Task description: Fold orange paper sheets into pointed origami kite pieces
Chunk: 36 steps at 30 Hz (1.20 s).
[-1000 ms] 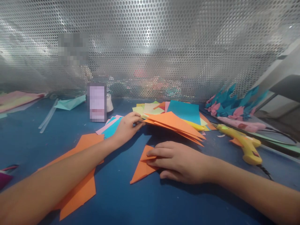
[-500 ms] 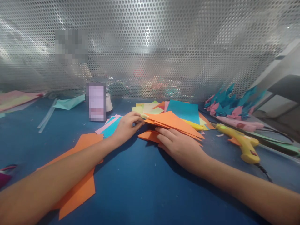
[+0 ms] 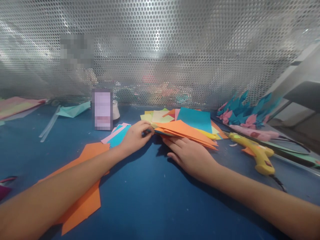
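My left hand point(image 3: 136, 136) pinches the near left corner of a stack of orange folded papers point(image 3: 186, 130) and holds it slightly lifted off the blue table point(image 3: 150, 200). My right hand point(image 3: 191, 155) lies with its fingers stretched out and tucked under the front edge of that stack. The folded orange piece it pushed is hidden beneath the stack. Coloured paper squares point(image 3: 195, 118), teal, yellow and pink, lie under and behind the orange stack.
Orange paper sheets point(image 3: 85, 196) lie under my left forearm. A yellow glue gun point(image 3: 258, 155) rests at the right, with folded teal and pink paper shapes point(image 3: 246, 111) behind it. A perforated metal screen point(image 3: 160, 50) closes the back. Teal paper point(image 3: 72, 110) lies far left.
My right hand slid a folded orange triangle away from me and under the lifted orange stack, where it is now hidden. My left hand kept its hold on the stack's corner.
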Each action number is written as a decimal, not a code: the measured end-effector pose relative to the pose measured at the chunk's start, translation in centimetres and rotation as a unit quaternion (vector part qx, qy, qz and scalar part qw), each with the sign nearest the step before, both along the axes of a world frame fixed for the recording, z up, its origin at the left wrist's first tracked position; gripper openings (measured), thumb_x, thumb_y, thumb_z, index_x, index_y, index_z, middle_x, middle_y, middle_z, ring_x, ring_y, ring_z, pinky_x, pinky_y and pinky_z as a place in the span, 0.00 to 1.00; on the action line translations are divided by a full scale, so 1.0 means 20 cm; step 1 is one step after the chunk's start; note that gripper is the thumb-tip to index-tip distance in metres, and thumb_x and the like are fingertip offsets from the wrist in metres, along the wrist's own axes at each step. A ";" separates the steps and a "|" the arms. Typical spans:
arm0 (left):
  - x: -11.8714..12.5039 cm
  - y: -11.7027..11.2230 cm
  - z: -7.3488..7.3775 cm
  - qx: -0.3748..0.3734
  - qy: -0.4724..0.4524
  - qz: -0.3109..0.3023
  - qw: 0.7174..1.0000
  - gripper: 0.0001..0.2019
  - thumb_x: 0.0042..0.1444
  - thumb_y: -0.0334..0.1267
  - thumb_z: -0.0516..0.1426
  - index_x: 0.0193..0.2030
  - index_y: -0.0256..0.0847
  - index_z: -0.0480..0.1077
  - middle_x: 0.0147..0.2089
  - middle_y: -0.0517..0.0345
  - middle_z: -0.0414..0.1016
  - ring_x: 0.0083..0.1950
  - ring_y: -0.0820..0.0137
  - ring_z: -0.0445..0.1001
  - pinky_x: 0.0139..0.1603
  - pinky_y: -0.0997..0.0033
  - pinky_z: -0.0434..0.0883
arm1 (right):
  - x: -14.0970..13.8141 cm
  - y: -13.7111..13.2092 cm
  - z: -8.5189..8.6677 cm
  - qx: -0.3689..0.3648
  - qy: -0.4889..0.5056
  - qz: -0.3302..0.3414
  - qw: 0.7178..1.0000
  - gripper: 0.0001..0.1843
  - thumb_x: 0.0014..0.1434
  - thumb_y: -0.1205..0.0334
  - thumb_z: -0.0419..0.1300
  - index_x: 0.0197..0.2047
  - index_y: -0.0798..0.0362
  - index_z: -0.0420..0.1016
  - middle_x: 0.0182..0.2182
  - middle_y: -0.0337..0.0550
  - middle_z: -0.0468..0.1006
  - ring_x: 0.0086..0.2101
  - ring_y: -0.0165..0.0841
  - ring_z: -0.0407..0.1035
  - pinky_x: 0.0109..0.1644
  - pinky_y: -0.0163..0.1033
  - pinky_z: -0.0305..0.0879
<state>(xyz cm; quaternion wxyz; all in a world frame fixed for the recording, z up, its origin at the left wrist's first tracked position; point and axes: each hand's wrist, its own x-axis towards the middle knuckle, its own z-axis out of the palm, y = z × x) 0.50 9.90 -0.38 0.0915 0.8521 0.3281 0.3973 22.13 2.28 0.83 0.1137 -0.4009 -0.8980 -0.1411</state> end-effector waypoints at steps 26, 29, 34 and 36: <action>0.02 -0.09 0.03 0.045 0.086 -0.028 0.995 0.13 0.58 0.39 0.58 0.46 0.42 0.60 0.49 0.50 0.62 0.52 0.62 0.64 0.53 0.59 0.66 | 0.18 0.10 0.05 0.042 0.093 -0.085 0.991 0.12 0.61 0.55 0.56 0.46 0.52 0.65 0.44 0.49 0.75 0.44 0.46 0.69 0.45 0.49 0.66; 0.01 -0.07 0.02 0.062 0.075 0.001 0.995 0.05 0.60 0.32 0.54 0.43 0.42 0.63 0.46 0.52 0.63 0.49 0.63 0.64 0.51 0.61 0.66 | 0.17 0.10 0.04 0.033 0.073 -0.081 0.993 0.16 0.62 0.54 0.56 0.50 0.53 0.64 0.45 0.50 0.75 0.45 0.45 0.70 0.45 0.47 0.66; 0.01 -0.09 0.04 0.083 0.088 -0.038 0.992 0.09 0.59 0.26 0.50 0.40 0.42 0.67 0.46 0.53 0.65 0.49 0.65 0.65 0.50 0.64 0.66 | 0.16 0.10 0.04 0.019 0.061 -0.115 0.991 0.18 0.63 0.57 0.55 0.54 0.55 0.65 0.44 0.51 0.77 0.41 0.42 0.73 0.38 0.41 0.67; 0.02 -0.10 0.04 0.088 0.109 -0.069 0.988 0.10 0.59 0.25 0.49 0.40 0.41 0.69 0.46 0.51 0.66 0.49 0.65 0.65 0.51 0.63 0.65 | 0.16 0.09 0.04 0.012 0.050 -0.129 0.990 0.15 0.63 0.58 0.55 0.51 0.53 0.69 0.42 0.48 0.79 0.39 0.41 0.73 0.36 0.40 0.66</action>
